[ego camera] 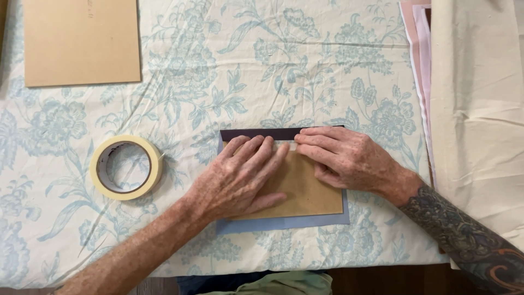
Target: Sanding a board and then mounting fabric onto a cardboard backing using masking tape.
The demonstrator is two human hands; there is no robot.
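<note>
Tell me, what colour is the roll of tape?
Pale cream-yellow; the roll of tape shows best in the head view.

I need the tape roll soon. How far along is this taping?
Done: brown card sits on the blue sheet, a pale tape strip along its top edge. In hand: left hand and right hand press that strip flat. Left: the other edges show no tape; tape roll lies untouched.

Tape roll (126, 167), brown board (82, 42) on floral cloth (262, 65).
</note>
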